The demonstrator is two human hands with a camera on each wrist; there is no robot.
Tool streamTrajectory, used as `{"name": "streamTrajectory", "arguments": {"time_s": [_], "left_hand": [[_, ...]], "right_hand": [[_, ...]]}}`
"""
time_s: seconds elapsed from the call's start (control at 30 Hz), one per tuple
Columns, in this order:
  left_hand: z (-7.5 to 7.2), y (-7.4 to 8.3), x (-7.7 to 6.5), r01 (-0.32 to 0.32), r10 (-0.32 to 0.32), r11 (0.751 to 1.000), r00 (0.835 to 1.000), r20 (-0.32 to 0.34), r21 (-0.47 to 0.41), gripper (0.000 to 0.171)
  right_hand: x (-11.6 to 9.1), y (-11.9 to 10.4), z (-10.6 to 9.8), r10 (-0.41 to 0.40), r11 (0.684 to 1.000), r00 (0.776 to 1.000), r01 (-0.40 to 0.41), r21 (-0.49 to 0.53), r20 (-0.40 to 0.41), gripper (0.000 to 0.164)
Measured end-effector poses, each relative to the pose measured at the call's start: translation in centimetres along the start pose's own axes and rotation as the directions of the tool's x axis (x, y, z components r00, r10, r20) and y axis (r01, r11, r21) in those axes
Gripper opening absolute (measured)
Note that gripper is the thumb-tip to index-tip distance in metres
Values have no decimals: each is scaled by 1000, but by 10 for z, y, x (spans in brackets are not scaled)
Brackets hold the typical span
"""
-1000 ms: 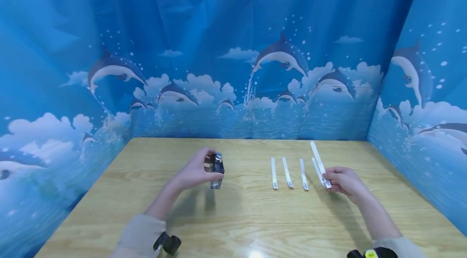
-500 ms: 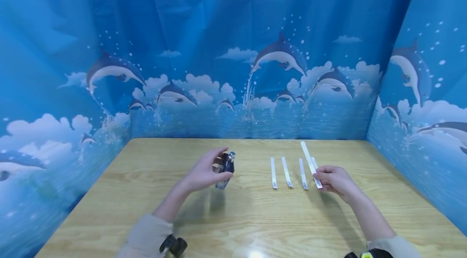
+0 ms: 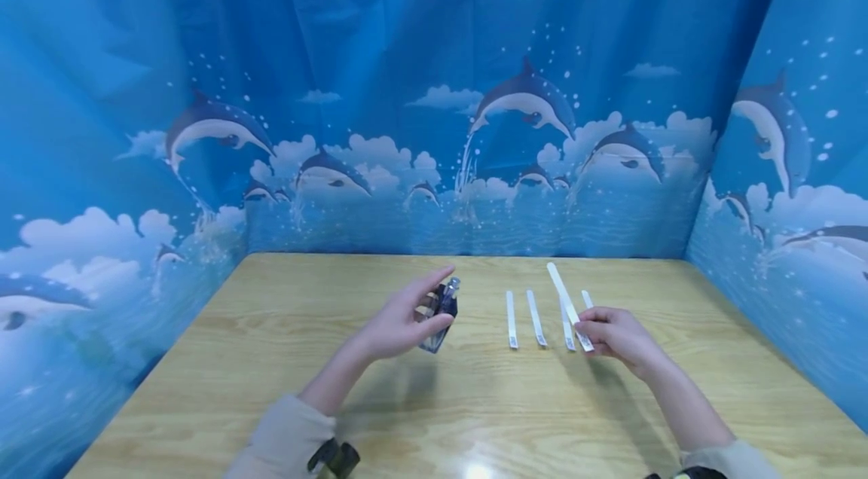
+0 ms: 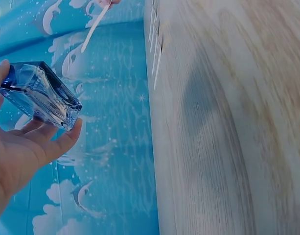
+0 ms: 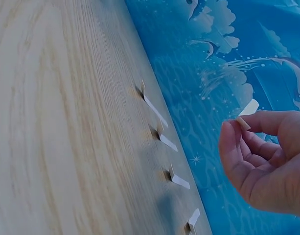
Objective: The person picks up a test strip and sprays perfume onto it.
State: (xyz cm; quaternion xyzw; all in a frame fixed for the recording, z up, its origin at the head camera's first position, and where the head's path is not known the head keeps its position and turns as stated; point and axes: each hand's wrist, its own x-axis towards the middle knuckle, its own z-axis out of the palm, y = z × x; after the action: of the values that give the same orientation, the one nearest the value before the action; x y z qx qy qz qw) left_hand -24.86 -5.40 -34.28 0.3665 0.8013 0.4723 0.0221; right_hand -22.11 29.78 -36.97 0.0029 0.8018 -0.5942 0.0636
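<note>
My left hand (image 3: 398,324) grips a dark blue glass perfume bottle (image 3: 444,303) above the table, tilted to the right. Its small spray nozzle is at the top, close under a raised finger. In the left wrist view, the thick clear base of the perfume bottle (image 4: 44,95) faces the camera. Between thumb and fingers, my right hand (image 3: 620,341) pinches the near end of a white test strip (image 3: 563,291), raised over the row. Several more white strips (image 3: 511,321) lie side by side on the table, their near ends bent up; the held one partly covers another.
The wooden table (image 3: 271,358) runs back to a blue dolphin-print curtain (image 3: 380,223), which also closes off both sides. In the right wrist view, the lying strips (image 5: 154,110) line up near the table's far edge.
My left hand has moved right with the perfume bottle, which now tilts more, and a finger has lifted. My right hand has shifted left with its strip, across the lying ones.
</note>
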Motion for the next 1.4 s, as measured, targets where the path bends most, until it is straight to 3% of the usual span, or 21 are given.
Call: {"name": "streamTrajectory", "arguments": {"time_s": [0.17,0.53,0.73,1.13,1.27,1.4], "left_hand": [[5,3,0,-23,21,997,1000,21,74,66],[8,7,-1,-34,36,992,999,-10,119,61],[8,5,1,-34,35,994,999,-8,104,58],[10,0,3,-38,39,998,999,-28,56,57],[11,1,5,-62,67,990,997,-30,129,56],[13,3,8,-104,113,964,993,-22,245,55]], "right_hand": [[-2,-5,6,-12,1000,999,12,14,35,24],[-15,-23,28,-29,999,992,27,22,122,24],[-20,-32,40,-45,999,985,46,3,168,17],[-27,-38,60,-75,997,973,68,40,219,21],[-27,-40,65,-75,997,973,67,43,219,20],[-26,-40,68,-65,997,975,57,41,213,18]]}}
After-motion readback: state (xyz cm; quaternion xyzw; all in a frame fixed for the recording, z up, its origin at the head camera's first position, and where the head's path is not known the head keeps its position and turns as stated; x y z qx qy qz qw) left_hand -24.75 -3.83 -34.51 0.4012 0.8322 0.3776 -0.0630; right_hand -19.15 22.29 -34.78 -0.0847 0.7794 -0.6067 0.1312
